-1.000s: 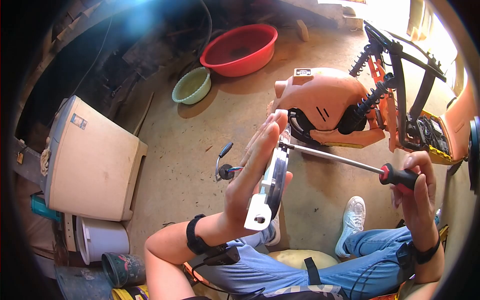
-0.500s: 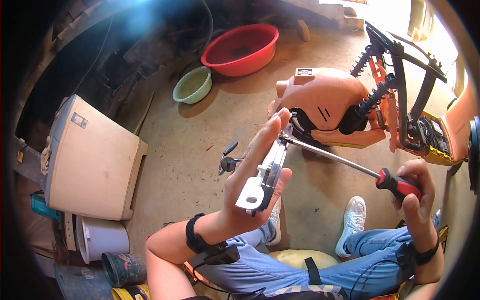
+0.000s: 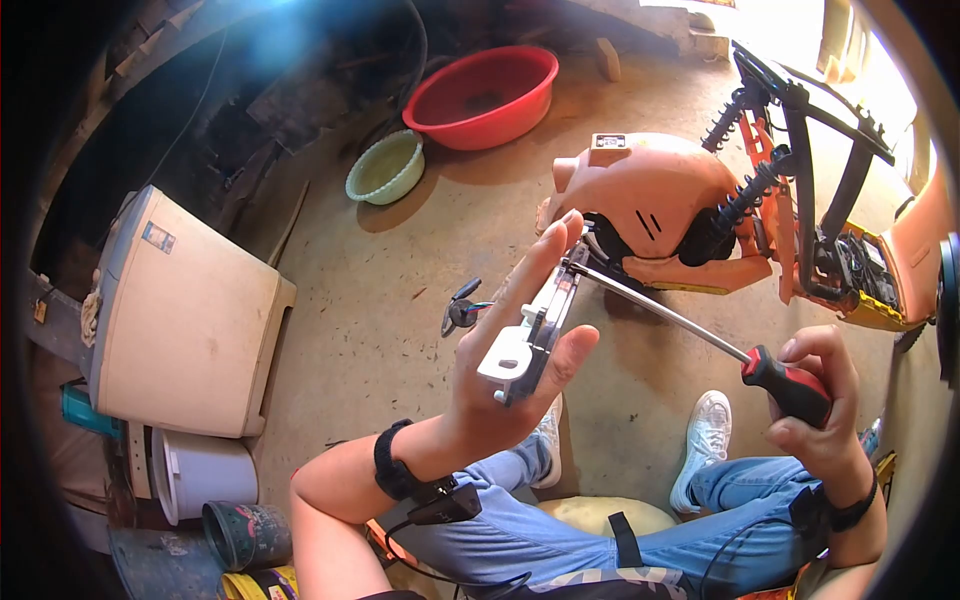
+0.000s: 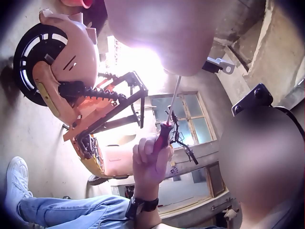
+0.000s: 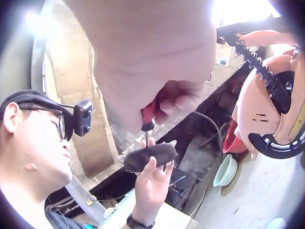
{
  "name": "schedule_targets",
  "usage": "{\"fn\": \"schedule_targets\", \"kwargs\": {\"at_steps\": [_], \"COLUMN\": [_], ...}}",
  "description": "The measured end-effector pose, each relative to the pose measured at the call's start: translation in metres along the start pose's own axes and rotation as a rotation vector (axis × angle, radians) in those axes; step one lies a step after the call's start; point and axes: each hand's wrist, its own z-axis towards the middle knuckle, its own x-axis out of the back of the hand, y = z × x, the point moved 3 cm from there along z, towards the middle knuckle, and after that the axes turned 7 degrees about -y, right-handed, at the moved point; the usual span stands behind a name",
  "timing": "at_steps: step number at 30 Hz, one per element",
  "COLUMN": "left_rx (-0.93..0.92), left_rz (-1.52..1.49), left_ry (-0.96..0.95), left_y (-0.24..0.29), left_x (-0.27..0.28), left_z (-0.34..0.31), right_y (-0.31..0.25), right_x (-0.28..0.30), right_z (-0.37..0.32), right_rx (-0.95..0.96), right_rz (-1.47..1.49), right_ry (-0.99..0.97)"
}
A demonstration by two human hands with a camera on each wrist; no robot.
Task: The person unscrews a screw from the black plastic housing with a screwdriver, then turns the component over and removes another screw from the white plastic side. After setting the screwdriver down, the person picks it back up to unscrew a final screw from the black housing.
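My left hand (image 3: pixel 485 402) pinches an oval panel (image 5: pixel 137 161) (dark, glossy face, white back with a holed tab) above the floor (image 3: pixel 365 340); my right hand (image 3: pixel 842 415) grips a red-and-black screwdriver (image 3: pixel 775 378).

I wear blue jeans (image 3: pixel 690 548); white laced shoes (image 3: pixel 710 440); black wrist straps (image 3: pixel 393 465), the left with a boxy black camera (image 3: pixel 447 504) and cable (image 3: pixel 392 548); black head camera (image 5: pixel 83 117); glasses (image 5: pixel 61 125).

Right of centre, the screwdriver (image 3: pixel 752 364) pairs a shiny metal shaft with a smooth plastic handle. At top centre the basin (image 3: pixel 500 125) is glossy plastic; at lower centre, the jeans (image 3: pixel 680 558) are matt denim.
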Motion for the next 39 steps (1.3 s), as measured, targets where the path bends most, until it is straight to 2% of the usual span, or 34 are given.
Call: {"fn": "schedule_targets", "kwargs": {"at_steps": [3, 7, 9, 14, 16, 17, 19, 21, 24, 26, 27, 29, 31, 33, 34, 35, 37, 39], "left_rx": [-0.022, -0.049, -0.058, -0.06, -0.062, -0.046, -0.03, -0.065, -0.042, -0.055, -0.067, -0.057, -0.05, -0.071, -0.073, -0.07, -0.067, -0.048], "left_rz": [0.023, 0.051, 0.086, 0.061, 0.067, 0.076, 0.083, 0.086, 0.104, 0.104, 0.105, 0.101, 0.097, 0.134, 0.133, 0.105, 0.074, 0.107], "left_ry": [-0.005, -0.02, -0.048, -0.021, -0.016, -0.025, -0.035, -0.031, -0.04, -0.048, -0.055, -0.047, -0.036, -0.039, -0.039, -0.036, -0.035, -0.046], "left_y": [0.001, 0.002, 0.004, 0.006, 0.006, 0.006, 0.007, 0.009, 0.012, 0.013, 0.013, 0.014, 0.015, 0.014, 0.013, 0.01, 0.01, 0.013], "left_x": [0.0, 0.002, 0.002, 0.002, 0.002, 0.001, 0.001, 0.001, 0.001, 0.002, 0.002, 0.002, 0.002, 0.003, 0.002, 0.001, 0.0, 0.0], "left_z": [0.001, 0.003, 0.004, 0.004, 0.004, 0.003, 0.003, 0.004, 0.003, 0.004, 0.004, 0.004, 0.004, 0.005, 0.005, 0.004, 0.004, 0.005], "right_y": [0.0, -0.004, -0.002, -0.003, -0.001, 0.001, -0.004, -0.005, -0.009, -0.007, -0.008, -0.007, -0.006, -0.008, -0.011, -0.007, -0.008, -0.008], "right_x": [0.001, 0.003, 0.004, -0.001, 0.0, 0.0, 0.003, 0.005, 0.002, 0.002, 0.002, -0.003, -0.006, -0.007, -0.006, -0.008, -0.007, -0.003], "right_z": [-0.001, 0.003, 0.005, 0.008, 0.008, 0.007, 0.003, 0.003, 0.005, 0.004, 0.005, 0.005, 0.005, 0.008, 0.009, 0.009, 0.007, 0.006], "right_rx": [0.029, 0.019, -0.163, -0.305, -0.09, -0.09, 0.169, 0.224, 0.132, -0.239, -0.239, -0.376, -0.385, -0.171, -0.051, -0.052, 0.204, 0.195], "right_rz": [-0.034, -0.008, 0.311, 0.534, 0.198, 0.197, -0.217, -0.309, -0.209, 0.265, 0.265, 0.687, 0.69, 0.368, 0.24, 0.239, -0.252, -0.301], "right_ry": [0.047, -0.002, -0.102, -0.189, -0.025, -0.026, 0.019, -0.041, -0.112, -0.205, -0.206, -0.296, -0.305, -0.166, -0.164, -0.163, -0.045, -0.058]}}
